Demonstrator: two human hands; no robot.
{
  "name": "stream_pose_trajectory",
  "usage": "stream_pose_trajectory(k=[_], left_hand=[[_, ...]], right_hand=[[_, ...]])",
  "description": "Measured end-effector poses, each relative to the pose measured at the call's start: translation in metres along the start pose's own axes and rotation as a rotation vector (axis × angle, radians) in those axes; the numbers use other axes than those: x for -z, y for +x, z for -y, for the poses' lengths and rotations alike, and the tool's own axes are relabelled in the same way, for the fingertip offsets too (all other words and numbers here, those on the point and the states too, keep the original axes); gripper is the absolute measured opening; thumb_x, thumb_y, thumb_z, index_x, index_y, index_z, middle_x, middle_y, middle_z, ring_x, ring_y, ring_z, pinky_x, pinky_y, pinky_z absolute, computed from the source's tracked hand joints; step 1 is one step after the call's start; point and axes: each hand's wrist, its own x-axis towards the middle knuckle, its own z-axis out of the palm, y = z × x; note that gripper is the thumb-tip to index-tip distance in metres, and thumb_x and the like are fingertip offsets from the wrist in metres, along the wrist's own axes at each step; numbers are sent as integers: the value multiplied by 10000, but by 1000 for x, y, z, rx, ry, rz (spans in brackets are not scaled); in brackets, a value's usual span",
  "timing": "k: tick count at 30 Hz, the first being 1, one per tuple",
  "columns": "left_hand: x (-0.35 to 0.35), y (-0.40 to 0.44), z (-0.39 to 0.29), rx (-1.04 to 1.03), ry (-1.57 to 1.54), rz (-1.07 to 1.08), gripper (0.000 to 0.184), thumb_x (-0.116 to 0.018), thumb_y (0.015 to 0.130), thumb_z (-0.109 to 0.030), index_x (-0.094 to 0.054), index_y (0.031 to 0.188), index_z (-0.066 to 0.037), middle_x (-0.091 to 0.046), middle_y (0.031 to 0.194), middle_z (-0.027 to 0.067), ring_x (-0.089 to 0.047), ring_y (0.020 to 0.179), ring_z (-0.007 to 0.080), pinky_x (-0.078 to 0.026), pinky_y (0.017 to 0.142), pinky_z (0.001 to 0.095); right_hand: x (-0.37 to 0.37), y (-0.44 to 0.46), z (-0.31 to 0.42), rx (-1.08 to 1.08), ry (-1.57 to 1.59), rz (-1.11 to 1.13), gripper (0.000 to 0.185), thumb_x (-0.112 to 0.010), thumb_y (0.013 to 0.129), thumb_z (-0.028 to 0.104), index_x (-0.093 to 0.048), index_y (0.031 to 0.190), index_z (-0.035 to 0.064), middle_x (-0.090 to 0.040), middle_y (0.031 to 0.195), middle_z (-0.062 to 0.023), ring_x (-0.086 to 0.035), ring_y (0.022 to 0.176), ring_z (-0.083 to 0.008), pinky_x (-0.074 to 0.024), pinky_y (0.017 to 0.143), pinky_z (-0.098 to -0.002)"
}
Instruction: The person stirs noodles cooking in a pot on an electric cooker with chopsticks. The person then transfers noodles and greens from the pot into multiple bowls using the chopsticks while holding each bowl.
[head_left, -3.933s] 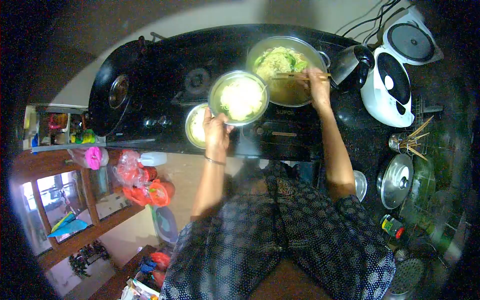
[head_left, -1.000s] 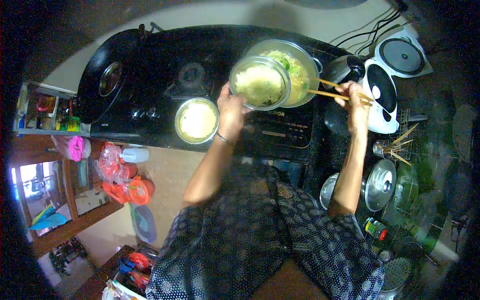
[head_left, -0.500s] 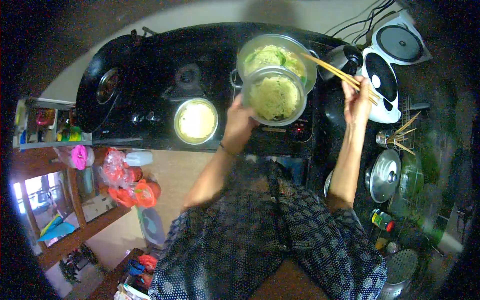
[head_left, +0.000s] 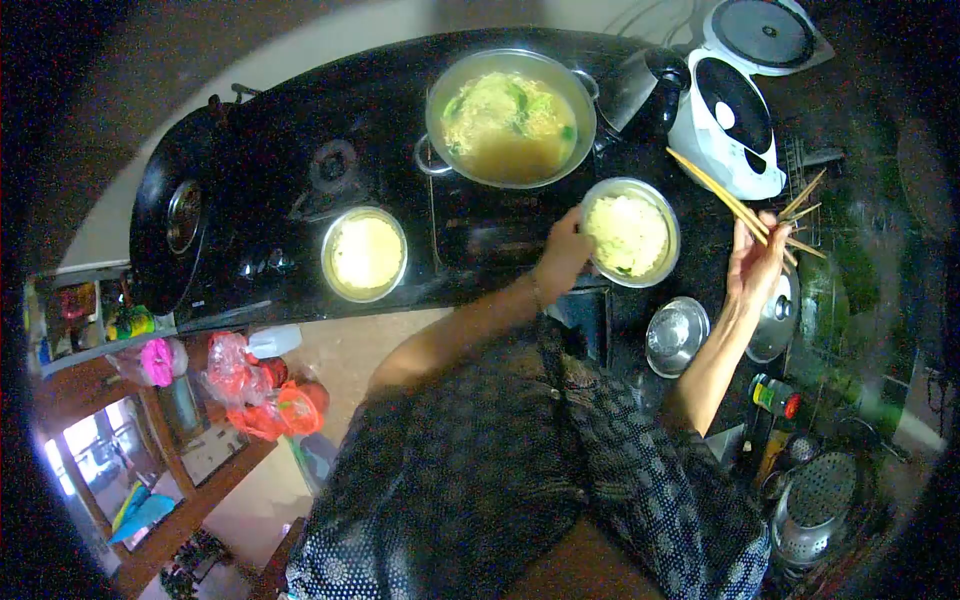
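My left hand (head_left: 566,247) grips the side of a metal bowl (head_left: 668,262) filled with pale noodles and a bit of green. The bowl is right of and nearer than the large two-handled pot (head_left: 582,105), which holds noodles, green leaves and broth. In my right hand (head_left: 757,262) is a pair of long wooden chopsticks (head_left: 712,185), fingers closed round them. Their tips point up and left, apart from the pot and bowl. A second metal bowl (head_left: 364,297), with pale food in it, stands on the black stove top left of the pot.
A white rice cooker (head_left: 690,130) stands open at the back right, beside a dark kettle (head_left: 632,95). A small steel bowl (head_left: 677,337), a pot lid (head_left: 772,330), a jar (head_left: 775,396) and a colander (head_left: 815,500) line the right. Red plastic bags (head_left: 270,400) are at left.
My left hand has carried the noodle bowl from over the pot's near edge to the right. My right hand has drawn the chopsticks right and toward me, away from the pot.
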Motion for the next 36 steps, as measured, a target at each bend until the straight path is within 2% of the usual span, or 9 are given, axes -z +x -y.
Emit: stream_pose_trajectory(k=[8, 14, 21, 22, 27, 29, 31, 33, 36], left_hand=[[-66, 45, 49, 29, 354, -99, 474, -438, 715, 32, -552, 1167, -55, -653, 920, 154, -662, 660, 269, -537, 424, 324], [-73, 88, 111, 21, 534, -181, 447, -543, 724, -28, -561, 1165, -98, -634, 1028, 172, -629, 939, 287, -511, 823, 366], [-73, 76, 108, 10, 796, -259, 456, -606, 769, -106, -511, 1215, -113, -613, 1070, 151, -647, 887, 312, -583, 632, 430], [-74, 61, 87, 122, 341, -228, 440, -567, 813, -111, -495, 1248, -112, -616, 1027, 163, -654, 763, 291, -573, 553, 435], [-7, 46, 95, 72, 98, 207, 480, -548, 852, -127, -423, 1315, -97, -605, 956, 140, -594, 627, 218, -540, 501, 368], [25, 22, 77, 104, 201, 218, 528, -573, 853, -129, -373, 1339, -72, -588, 1004, 121, -620, 719, 227, -550, 588, 376], [84, -14, 75, 38, -297, 370, 296, -501, 887, -82, -530, 1175, -18, -545, 1155, 118, -621, 898, 214, -545, 741, 356], [119, -54, 50, -405, 280, 324, 335, -498, 887, -78, -491, 1216, -17, -572, 1096, 131, -626, 891, 260, -540, 761, 372], [153, -128, 17, -51, -378, -306, 291, -520, 869, -108, -510, 1141, -6, -616, 879, 130, -635, 746, 249, -548, 706, 347]], right_hand=[[25, -23, 2, -28, -122, -108, 357, -541, 904, 371, -568, 920, 15, -615, 888, -94, -624, 835, -187, -552, 803, -337], [-9, -21, -20, -119, -181, -1, 331, -520, 927, 338, -558, 973, 13, -607, 923, -93, -624, 850, -195, -547, 800, -328], [-90, 12, -104, -188, -162, 180, 251, -473, 959, 253, -556, 971, 16, -564, 930, -83, -583, 879, -186, -534, 805, -327], [-100, 20, -121, -201, -197, 203, 252, -463, 963, 268, -549, 979, 31, -556, 943, -81, -581, 869, -184, -530, 784, -316], [-138, 31, -190, -241, -206, 271, 254, -444, 970, 279, -537, 1006, 44, -554, 881, -62, -571, 778, -156, -535, 743, -287], [-146, 35, -214, -239, -241, 224, 243, -472, 957, 288, -548, 978, 58, -563, 857, -56, -553, 723, -134, -519, 672, -246], [-151, 37, -220, -222, -290, 184, 262, -491, 948, 292, -549, 938, 37, -571, 851, -67, -567, 714, -142, -520, 649, -243], [-151, 46, -220, -208, -214, 137, 285, -505, 940, 290, -542, 900, 11, -575, 843, -86, -587, 716, -160, -532, 646, -255], [-146, 53, -207, -193, -125, 166, 269, -505, 944, 274, -539, 895, 12, -581, 833, -90, -606, 712, -185, -559, 681, -311]])
